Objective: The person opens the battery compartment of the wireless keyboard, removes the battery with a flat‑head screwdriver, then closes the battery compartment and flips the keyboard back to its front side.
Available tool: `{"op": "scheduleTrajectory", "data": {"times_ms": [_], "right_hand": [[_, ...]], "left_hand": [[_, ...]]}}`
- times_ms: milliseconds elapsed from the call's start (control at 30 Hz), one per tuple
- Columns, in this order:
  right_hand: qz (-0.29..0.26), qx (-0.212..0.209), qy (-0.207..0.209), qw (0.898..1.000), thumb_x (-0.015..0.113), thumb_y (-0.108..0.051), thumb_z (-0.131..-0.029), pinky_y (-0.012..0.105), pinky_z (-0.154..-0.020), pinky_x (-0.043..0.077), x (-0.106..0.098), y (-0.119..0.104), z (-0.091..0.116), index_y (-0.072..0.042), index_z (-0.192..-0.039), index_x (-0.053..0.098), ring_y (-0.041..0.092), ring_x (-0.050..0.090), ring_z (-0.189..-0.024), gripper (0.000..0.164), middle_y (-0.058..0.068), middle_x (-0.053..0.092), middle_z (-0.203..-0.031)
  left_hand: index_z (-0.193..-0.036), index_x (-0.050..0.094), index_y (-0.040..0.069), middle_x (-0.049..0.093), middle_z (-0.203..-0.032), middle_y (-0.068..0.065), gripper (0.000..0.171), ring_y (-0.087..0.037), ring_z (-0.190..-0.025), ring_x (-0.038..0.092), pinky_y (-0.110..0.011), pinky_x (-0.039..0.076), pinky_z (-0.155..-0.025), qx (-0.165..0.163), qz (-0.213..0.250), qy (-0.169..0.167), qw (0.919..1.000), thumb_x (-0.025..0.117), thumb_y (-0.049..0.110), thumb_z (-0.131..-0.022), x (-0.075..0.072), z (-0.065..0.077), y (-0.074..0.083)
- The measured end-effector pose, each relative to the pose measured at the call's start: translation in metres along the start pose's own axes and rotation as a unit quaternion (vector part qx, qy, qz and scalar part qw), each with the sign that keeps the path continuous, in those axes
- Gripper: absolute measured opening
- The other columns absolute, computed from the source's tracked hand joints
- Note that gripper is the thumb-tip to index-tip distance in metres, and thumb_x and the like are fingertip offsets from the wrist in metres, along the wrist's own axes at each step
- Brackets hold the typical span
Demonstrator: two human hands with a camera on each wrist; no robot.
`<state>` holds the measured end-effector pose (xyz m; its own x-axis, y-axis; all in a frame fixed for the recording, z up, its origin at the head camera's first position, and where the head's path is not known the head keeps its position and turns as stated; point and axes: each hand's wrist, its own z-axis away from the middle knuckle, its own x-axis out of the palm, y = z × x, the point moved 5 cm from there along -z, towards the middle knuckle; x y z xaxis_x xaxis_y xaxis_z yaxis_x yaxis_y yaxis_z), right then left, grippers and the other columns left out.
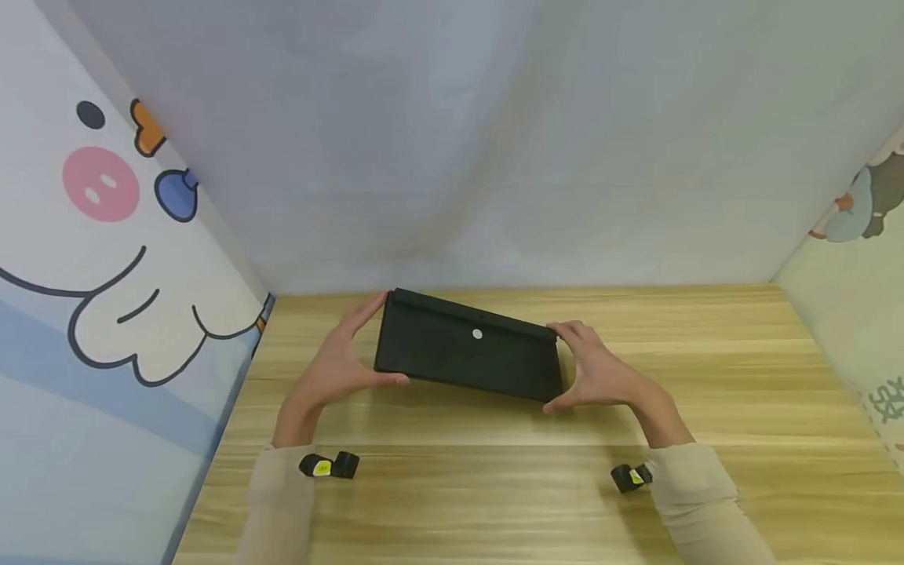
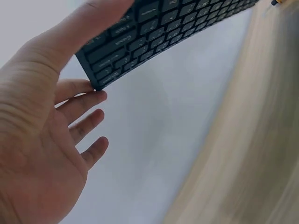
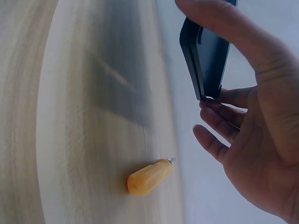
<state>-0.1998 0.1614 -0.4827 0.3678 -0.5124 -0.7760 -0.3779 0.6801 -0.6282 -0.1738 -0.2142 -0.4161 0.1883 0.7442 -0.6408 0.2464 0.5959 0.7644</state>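
A black keyboard (image 1: 466, 349) is held up at a slant over the table, its plain underside with a round white sticker facing the head camera. Its rows of keys (image 2: 159, 28) show in the left wrist view. My left hand (image 1: 335, 361) grips the left end, thumb along the near edge and fingertips at the far corner. At the opposite end, my right hand (image 1: 600, 369) pinches the keyboard between thumb and fingers. On the tabletop in the right wrist view lies a screwdriver (image 3: 148, 177) with an orange handle; the head view does not show it.
The wood-grain table (image 1: 466, 486) ends at a pale grey wall (image 1: 452, 157) behind. A cartoon-printed panel (image 1: 106, 259) stands on the left, and another printed panel (image 1: 847, 298) on the right. Each wrist wears a small black device.
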Motion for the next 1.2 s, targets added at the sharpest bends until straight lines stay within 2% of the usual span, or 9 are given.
{"op": "scheduleTrajectory", "data": {"times_ms": [167,333,533,800,1033,1200], "right_hand": [[0.017,-0.001,0.008,1.000,0.099,-0.049,-0.055,0.065,-0.112,0.042,0.000,0.000,-0.002,-0.006,-0.159,0.028,0.039,0.034,-0.142,0.134,0.018,0.038,-0.152],[0.056,-0.009,0.015,0.998,0.099,-0.049,-0.054,0.063,-0.111,0.043,0.003,-0.003,-0.006,-0.003,-0.157,0.031,0.040,0.038,-0.139,0.132,0.020,0.041,-0.149],[0.105,-0.004,0.021,0.994,0.099,-0.051,-0.054,0.062,-0.111,0.042,0.005,-0.010,-0.010,0.001,-0.156,0.033,0.041,0.042,-0.136,0.132,0.021,0.045,-0.147],[0.161,-0.006,0.015,0.987,0.098,-0.056,-0.053,0.062,-0.112,0.041,0.011,-0.016,-0.017,0.006,-0.154,0.036,0.044,0.047,-0.132,0.133,0.023,0.048,-0.143],[0.179,0.008,0.004,0.984,0.097,-0.058,-0.054,0.066,-0.123,0.030,0.017,-0.014,-0.022,0.005,-0.153,0.037,0.045,0.046,-0.136,0.133,0.024,0.048,-0.143],[0.184,0.014,-0.003,0.983,0.096,-0.058,-0.054,0.069,-0.123,0.027,0.021,-0.012,-0.025,0.005,-0.154,0.036,0.044,0.046,-0.136,0.132,0.024,0.047,-0.144]], "left_hand": [[-0.163,0.018,0.040,0.018,-0.173,-0.003,0.126,-0.040,-0.161,0.009,-0.074,0.019,-0.123,-0.025,-0.026,-0.015,0.9992,0.097,0.045,-0.065,0.005,0.004,-0.014],[-0.164,0.015,0.037,0.021,-0.172,-0.007,0.128,-0.043,-0.159,0.014,-0.073,0.024,-0.121,-0.038,-0.049,-0.027,0.9977,0.096,0.048,-0.065,0.011,0.010,-0.027],[-0.165,0.018,0.026,0.023,-0.172,-0.009,0.127,-0.043,-0.158,0.016,-0.073,0.025,-0.121,-0.047,-0.046,-0.035,0.9972,0.096,0.044,-0.066,0.018,0.011,-0.043],[-0.165,0.019,0.020,0.021,-0.171,-0.012,0.125,-0.045,-0.157,0.018,-0.071,0.028,-0.121,-0.081,-0.036,-0.056,0.9945,0.096,0.038,-0.068,0.029,0.011,-0.068],[-0.165,0.019,0.015,0.021,-0.170,-0.018,0.123,-0.045,-0.156,0.020,-0.068,0.029,-0.122,-0.094,-0.038,-0.074,0.9921,0.095,0.034,-0.070,0.041,0.008,-0.080],[-0.164,0.020,0.009,0.023,-0.169,-0.019,0.123,-0.045,-0.156,0.020,-0.066,0.027,-0.125,-0.093,-0.061,-0.080,0.9906,0.095,0.034,-0.070,0.047,0.006,-0.086]]}}
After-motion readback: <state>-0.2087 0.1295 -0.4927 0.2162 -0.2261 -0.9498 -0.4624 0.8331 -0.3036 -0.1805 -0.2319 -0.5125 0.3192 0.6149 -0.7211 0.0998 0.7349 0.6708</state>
